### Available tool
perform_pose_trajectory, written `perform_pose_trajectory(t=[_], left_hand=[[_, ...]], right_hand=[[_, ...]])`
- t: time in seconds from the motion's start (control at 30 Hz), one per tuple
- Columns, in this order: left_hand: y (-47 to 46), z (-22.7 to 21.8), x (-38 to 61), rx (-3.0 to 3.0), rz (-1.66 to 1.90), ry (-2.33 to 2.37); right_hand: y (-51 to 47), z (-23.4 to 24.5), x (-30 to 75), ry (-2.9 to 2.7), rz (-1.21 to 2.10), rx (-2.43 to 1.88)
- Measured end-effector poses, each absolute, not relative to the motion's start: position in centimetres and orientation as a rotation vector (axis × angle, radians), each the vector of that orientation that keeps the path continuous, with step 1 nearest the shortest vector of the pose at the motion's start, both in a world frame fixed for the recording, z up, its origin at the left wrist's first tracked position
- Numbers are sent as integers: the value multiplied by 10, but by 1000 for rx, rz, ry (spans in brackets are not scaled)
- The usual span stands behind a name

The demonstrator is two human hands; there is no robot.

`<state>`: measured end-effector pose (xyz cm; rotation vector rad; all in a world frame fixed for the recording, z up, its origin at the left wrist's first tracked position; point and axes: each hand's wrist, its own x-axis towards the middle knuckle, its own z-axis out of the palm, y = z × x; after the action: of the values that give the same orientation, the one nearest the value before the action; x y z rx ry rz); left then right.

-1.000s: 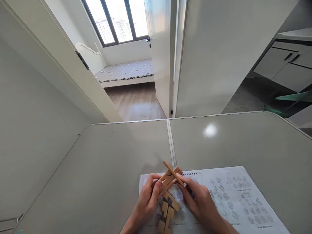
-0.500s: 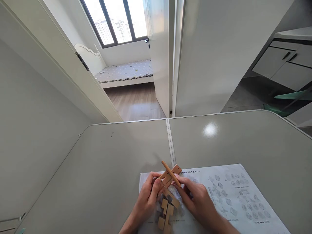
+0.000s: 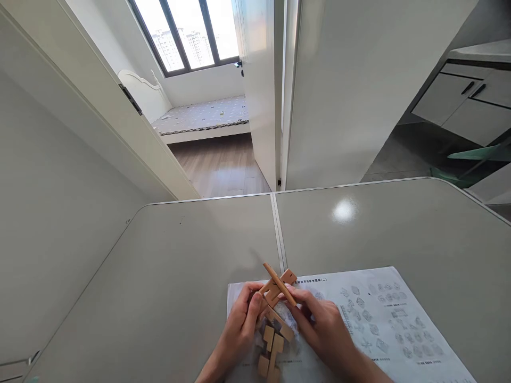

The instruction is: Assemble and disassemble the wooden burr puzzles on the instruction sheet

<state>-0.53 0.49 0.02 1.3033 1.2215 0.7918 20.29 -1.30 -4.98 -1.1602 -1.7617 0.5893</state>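
Both my hands hold crossed wooden puzzle pieces just above a printed instruction sheet near the table's front edge. My left hand pinches the notched piece from the left, fingers closed round it. My right hand grips the thin bar from the right, fingers closed too. Below the hands, several loose notched wooden blocks lie on the sheet.
The grey table has a seam down its middle and a curved far edge. Beyond it stand a white door, a wall panel and an open doorway to a room with a bed. Cabinets are at the far right.
The hands and the wooden pieces have stayed almost in place; the view has shifted slightly, and the pieces sit a little lower and closer together in the grip.
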Motion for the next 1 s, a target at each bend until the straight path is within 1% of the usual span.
perform_pose_trajectory(t=[0.17,0.73,1.0], left_hand=[[4,-2,-6,1348,777,1240],[5,-3,-4,1152,770,1105],[5,-5,-6,1180,787,1117]], right_hand=[[-12,-45,202,-1768,545,-1141],[-11,-42,205,-1807,614,-1049],[-10,-39,205,-1793,646,-1041]])
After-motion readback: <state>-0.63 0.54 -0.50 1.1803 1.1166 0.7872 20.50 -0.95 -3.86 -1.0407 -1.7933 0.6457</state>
